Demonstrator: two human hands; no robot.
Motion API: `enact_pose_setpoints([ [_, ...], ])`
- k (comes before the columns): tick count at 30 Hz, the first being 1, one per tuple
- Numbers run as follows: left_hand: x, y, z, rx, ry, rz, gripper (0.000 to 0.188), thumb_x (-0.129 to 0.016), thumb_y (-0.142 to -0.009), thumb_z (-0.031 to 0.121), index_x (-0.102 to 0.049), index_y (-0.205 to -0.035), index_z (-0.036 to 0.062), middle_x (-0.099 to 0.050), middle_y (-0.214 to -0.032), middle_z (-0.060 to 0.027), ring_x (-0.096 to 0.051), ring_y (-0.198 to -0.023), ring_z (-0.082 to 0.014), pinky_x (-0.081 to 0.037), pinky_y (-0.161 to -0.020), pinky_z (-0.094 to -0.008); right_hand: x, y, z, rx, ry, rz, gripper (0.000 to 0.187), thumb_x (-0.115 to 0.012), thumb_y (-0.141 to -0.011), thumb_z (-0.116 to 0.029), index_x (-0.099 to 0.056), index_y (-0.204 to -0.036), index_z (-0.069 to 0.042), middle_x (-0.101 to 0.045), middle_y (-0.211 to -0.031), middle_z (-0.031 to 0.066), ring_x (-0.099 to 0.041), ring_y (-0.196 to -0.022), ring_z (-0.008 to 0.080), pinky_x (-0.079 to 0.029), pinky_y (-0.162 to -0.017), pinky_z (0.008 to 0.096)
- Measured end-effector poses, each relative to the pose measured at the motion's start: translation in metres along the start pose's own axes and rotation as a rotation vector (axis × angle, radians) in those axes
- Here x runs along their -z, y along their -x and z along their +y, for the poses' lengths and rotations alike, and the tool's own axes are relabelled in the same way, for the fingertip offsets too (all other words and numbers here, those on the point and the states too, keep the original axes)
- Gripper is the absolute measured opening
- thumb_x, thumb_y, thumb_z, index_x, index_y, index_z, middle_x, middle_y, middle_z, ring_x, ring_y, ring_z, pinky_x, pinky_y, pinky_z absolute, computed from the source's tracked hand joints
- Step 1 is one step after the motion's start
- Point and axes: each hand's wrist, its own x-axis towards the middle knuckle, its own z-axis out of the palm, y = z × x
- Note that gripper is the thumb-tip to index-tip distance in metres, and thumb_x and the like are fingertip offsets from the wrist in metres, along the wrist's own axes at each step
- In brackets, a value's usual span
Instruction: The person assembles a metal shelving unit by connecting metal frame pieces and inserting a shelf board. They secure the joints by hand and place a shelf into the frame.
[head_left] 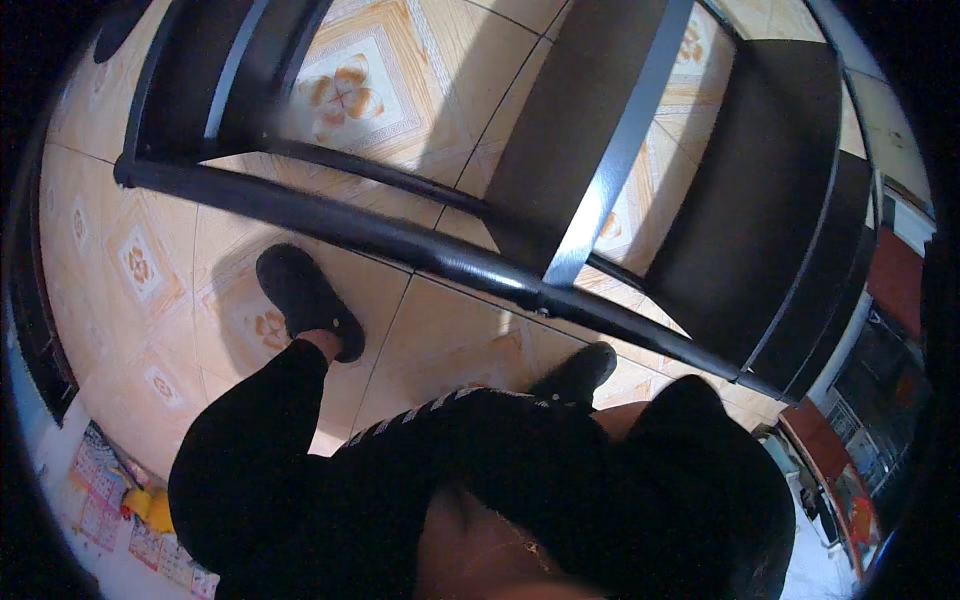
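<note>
Neither of my hands can be made out in the head view. A large black metal frame [400, 232] spans the upper half, with a long round tube along its near side. Wide flat dark panels [765, 190] and a glossy flat bar [610, 175] run away from that tube. Below it are my legs in black clothing [255, 415]. One foot, in a dark clog [300, 290], stands on the floor at the left. Part of another dark clog [580, 374] shows near the tube, partly hidden by my clothing.
Beige floor tiles [140, 265] with brown flower patterns lie under and around the frame. A yellow object [150, 508] and colourful printed sheets [95, 490] are at the lower left. Along the right edge stand reddish-brown panels [897, 285] and assorted items, hard to make out.
</note>
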Motion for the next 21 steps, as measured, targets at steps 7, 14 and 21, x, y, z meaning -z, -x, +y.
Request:
enact_pose_setpoints([
  [7,0.076,0.044,-0.005,-0.310,-0.140,-0.074,0.043,-0.038,-0.095,0.029,-0.052,-0.127,0.0031,-0.049,-0.134,-0.0184,-0.051,-0.119,-0.0364,-0.039,-0.101,-0.0470,0.025,0.003,-0.009,-0.038,-0.118,-0.076,0.021,-0.054,-0.084,-0.019,-0.065,-0.092,-0.003,-0.065,-0.089,0.0168,-0.063,-0.082,0.0321,-0.050,-0.074,0.0431],
  [14,0.095,0.071,-0.021,-0.233,-0.062,-0.213,0.043,-0.040,-0.093,0.025,-0.051,-0.127,0.0006,-0.053,-0.127,-0.0206,-0.053,-0.114,-0.0377,-0.042,-0.098,-0.0446,0.014,-0.003,-0.024,-0.052,-0.194,-0.089,0.022,-0.054,-0.084,-0.020,-0.065,-0.094,-0.004,-0.066,-0.090,0.0166,-0.064,-0.083,0.0316,-0.050,-0.074,0.0420],
  [21,0.094,0.057,-0.052,-0.328,-0.104,-0.247,0.038,-0.044,-0.093,0.027,-0.053,-0.119,0.0010,-0.057,-0.118,-0.0181,-0.055,-0.109,-0.0326,-0.044,-0.093,-0.0411,-0.017,-0.039,-0.080,-0.039,-0.297,0.038,0.023,-0.054,-0.085,-0.021,-0.066,-0.096,-0.004,-0.067,-0.091,0.0164,-0.065,-0.083,0.0312,-0.050,-0.075,0.0410],
])
